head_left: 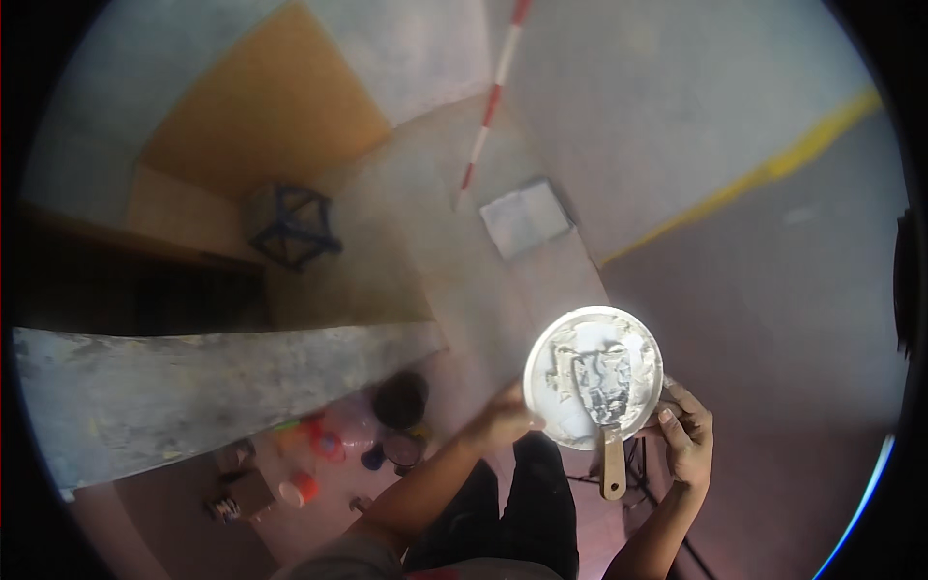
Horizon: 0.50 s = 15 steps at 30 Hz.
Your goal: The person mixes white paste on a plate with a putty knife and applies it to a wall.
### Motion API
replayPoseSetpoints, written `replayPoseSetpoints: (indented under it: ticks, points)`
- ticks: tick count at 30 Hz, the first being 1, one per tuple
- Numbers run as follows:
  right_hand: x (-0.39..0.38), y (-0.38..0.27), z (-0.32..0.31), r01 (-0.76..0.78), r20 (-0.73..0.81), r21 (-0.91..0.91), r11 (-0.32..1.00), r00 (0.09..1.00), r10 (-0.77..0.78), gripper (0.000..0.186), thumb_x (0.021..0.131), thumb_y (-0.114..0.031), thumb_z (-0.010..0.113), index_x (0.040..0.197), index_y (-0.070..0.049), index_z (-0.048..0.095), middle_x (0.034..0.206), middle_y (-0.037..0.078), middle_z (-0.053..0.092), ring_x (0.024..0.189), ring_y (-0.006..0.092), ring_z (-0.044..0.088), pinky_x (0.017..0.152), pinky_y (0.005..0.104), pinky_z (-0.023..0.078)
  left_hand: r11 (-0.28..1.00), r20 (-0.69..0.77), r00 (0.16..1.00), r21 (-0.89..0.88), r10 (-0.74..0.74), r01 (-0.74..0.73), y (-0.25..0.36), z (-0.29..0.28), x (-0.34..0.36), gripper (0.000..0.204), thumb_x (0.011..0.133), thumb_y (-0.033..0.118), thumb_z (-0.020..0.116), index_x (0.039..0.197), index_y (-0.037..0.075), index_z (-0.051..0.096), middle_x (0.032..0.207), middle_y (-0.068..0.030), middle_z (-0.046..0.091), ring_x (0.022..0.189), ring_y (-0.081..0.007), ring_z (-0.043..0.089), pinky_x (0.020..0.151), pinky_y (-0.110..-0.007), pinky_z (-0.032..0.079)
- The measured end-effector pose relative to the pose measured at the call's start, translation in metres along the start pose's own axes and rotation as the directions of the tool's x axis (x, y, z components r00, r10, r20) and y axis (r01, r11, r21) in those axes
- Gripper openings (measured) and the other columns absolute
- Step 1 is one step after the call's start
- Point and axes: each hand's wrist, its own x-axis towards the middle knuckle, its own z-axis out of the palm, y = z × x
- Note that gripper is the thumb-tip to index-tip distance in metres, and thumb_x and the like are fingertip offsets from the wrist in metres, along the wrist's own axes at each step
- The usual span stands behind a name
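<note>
In front of me I hold a round white lid [564, 422], its inside smeared with off-white putty; a shallow tub would look much the same from here. A putty knife [611, 462] rests on it, its blade caked with putty and its wooden handle jutting over the near rim. My left hand [507, 418] grips the rim at the left, its fingers partly hidden behind it. At the right, my right hand [688, 435] has its fingers curled against the rim, and some fingertips are hidden behind it. Neither hand touches the knife handle.
A long plastered ledge [213, 391] runs along the left. Below it the floor holds an orange-and-white bucket [299, 489], a dark bucket [400, 398] and a box [245, 493]. Farther off are a blue-framed stand [292, 227], a pale panel [527, 219] and a red-and-white pole [493, 101].
</note>
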Motion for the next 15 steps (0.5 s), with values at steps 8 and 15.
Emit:
replayPoseSetpoints:
  ticks: [8,15]
  points:
    - [0.001,0.014,-0.001,-0.017,-0.102,0.093,0.996,0.994,0.026,0.044,0.101,0.005,0.060,0.145,0.006,0.061,0.097,0.022,0.079,0.078,0.0291,0.079,0.070,0.0422,0.071,0.998,-0.035,0.998,0.050,-0.042,0.044,-0.021,-0.021,0.003,0.095,0.080,-0.010,0.065,0.168,0.004,0.030,0.156,-0.0146,0.056,0.143,-0.0247,0.056,0.119,-0.042,0.044]
    - [0.066,-0.008,0.050,-0.139,-0.041,-0.087,0.986,0.990,0.136,0.052,0.098,0.000,0.066,0.148,0.012,0.057,0.102,0.025,0.078,0.088,0.0287,0.080,0.080,0.0401,0.069,0.995,-0.149,0.986,0.077,0.074,-0.063,0.038,-0.011,-0.002,0.094,0.084,-0.010,0.061,0.170,0.004,0.027,0.164,-0.0141,0.048,0.152,-0.0262,0.046,0.125,-0.043,0.038]
